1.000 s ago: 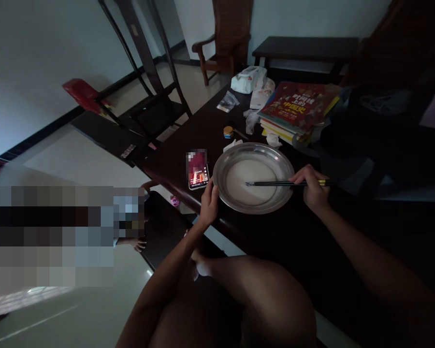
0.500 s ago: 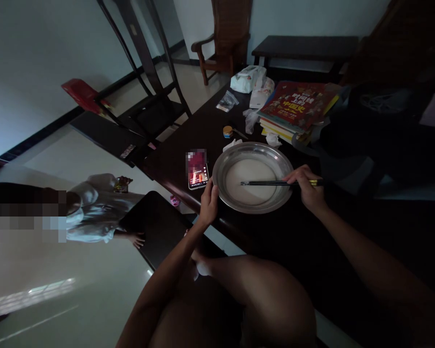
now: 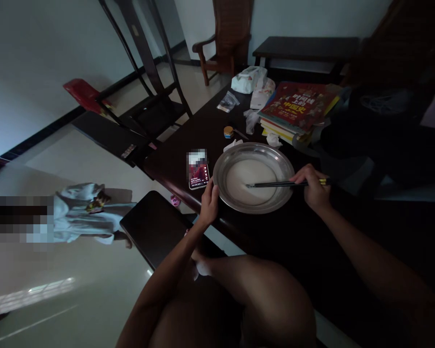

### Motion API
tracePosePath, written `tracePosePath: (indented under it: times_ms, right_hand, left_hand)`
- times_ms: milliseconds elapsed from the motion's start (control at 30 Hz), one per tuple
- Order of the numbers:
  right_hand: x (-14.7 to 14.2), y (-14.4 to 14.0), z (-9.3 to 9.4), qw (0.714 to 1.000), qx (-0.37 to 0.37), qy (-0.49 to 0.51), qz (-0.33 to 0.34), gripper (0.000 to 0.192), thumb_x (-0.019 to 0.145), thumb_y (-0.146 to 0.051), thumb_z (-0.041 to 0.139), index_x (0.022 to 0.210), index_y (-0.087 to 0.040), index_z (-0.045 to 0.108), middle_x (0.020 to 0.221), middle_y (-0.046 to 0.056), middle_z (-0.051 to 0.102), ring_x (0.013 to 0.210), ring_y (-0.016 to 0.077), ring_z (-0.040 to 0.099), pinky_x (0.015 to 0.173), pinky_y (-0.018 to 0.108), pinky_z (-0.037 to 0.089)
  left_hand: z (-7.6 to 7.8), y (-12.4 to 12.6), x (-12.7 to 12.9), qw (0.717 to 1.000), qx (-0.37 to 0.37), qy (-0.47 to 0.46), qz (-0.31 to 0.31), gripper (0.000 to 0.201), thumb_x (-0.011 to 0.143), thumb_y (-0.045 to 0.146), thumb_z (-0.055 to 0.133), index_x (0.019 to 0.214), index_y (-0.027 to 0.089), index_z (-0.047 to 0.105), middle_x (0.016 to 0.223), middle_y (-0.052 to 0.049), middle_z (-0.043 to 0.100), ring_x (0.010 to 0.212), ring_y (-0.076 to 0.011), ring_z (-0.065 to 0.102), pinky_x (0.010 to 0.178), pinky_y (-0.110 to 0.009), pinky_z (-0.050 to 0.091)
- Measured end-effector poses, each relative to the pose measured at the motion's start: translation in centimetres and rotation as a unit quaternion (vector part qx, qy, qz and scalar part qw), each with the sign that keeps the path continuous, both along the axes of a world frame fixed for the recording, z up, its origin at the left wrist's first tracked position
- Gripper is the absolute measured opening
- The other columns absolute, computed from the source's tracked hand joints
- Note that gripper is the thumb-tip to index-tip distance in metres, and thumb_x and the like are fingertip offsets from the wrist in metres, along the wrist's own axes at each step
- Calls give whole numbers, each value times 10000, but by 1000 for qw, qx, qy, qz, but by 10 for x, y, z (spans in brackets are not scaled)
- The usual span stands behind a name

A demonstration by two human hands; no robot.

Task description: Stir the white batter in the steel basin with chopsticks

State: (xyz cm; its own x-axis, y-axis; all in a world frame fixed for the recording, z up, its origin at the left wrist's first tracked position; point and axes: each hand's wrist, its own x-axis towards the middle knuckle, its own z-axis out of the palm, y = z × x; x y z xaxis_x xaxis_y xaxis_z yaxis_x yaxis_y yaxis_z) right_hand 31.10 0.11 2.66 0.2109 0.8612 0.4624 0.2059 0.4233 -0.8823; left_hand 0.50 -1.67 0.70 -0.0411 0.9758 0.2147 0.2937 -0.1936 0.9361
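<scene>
A wide metal basin (image 3: 221,186) stands on the dark table (image 3: 174,145), with a milky white liquid (image 3: 252,173) in its bottom. My left hand (image 3: 209,203) grips the basin's near left rim, thumb along the edge. In my right hand (image 3: 314,187), fingers closed, is a pair of black chopsticks (image 3: 275,184) with gold-marked ends. Their tips reach level across the basin and dip into the white liquid near its middle. Just left of the basin lies a lit phone (image 3: 198,171), face up.
Behind the basin are a stack of books (image 3: 300,106), crumpled tissue (image 3: 273,139), a small gold-lidded jar (image 3: 228,132) and plastic bags (image 3: 249,79). A dark stool (image 3: 155,227) stands at the table's left, with another person (image 3: 87,212) beyond it.
The chopsticks and my right hand have shifted slightly right. My left hand keeps its place on the rim. The other person has drawn back left, their hand off the stool's top.
</scene>
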Motion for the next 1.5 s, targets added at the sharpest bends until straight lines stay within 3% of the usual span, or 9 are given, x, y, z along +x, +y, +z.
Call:
tracePosePath:
  times_ms: [167,333,467,667,833,967,1133,1367,1500]
  right_hand:
    - [-2,-1,1,999,-9,-39,27,465,935,-607,558,627,-290,702,693,13,743,805,234,664,839,460,506]
    - [0,-1,1,1000,7,-9,-3,538,956,-597,521,541,-273,634,620,11,700,692,211,611,787,443,489]
    - [-1,-1,1,999,-2,-30,35,465,945,-579,559,612,-286,698,674,11,737,769,227,645,814,449,492]
    - [1,0,-2,1000,4,18,9,504,951,-568,555,553,-276,660,616,6,708,682,212,621,748,427,480]
    - [0,0,-2,999,-6,-26,30,443,941,-565,581,626,-285,716,693,8,748,792,228,654,817,432,493]
    - [2,2,-2,1000,16,3,-1,511,967,-557,540,565,-266,664,635,4,716,695,203,624,764,413,476]
    - [0,1,-2,999,11,-5,41,466,952,-547,573,589,-280,690,647,1,726,728,209,637,776,418,485]
    - [0,0,1,1000,12,-1,29,499,950,-560,559,555,-273,663,623,9,708,681,206,625,736,416,481]
    - [1,0,0,998,3,-36,46,463,956,-551,557,610,-279,701,676,11,740,759,220,647,793,431,490]
  left_hand:
    - [0,0,0,1000,5,-1,1,658,980,694,414,1370,198,601,1405,-124,663,1323,-279,607,1147,-438,458]
    - [0,0,1,1000,2,0,1,679,976,709,403,1374,192,592,1422,-131,653,1339,-285,601,1155,-438,455]
    - [0,0,1,1000,2,0,1,690,976,714,397,1385,191,586,1414,-132,658,1333,-287,606,1151,-441,460]
    - [0,1,0,1000,2,3,-3,665,986,693,399,1384,194,588,1433,-131,643,1360,-288,584,1172,-441,440]
    - [-1,1,1,1000,6,-2,-2,668,988,688,401,1391,186,579,1432,-134,642,1348,-283,591,1165,-431,443]
    - [0,1,0,1000,7,-3,-6,659,993,675,407,1395,179,572,1414,-132,655,1331,-279,603,1151,-429,452]
    - [-1,1,-1,1000,7,2,-8,643,997,660,411,1389,179,578,1417,-138,652,1335,-281,601,1156,-437,450]
    - [-3,2,-2,1000,11,0,-5,646,1000,658,407,1398,177,573,1428,-138,646,1347,-283,595,1161,-431,449]
    - [-2,1,-3,1000,8,0,-7,629,1004,649,412,1399,187,574,1433,-132,643,1345,-283,595,1162,-439,446]
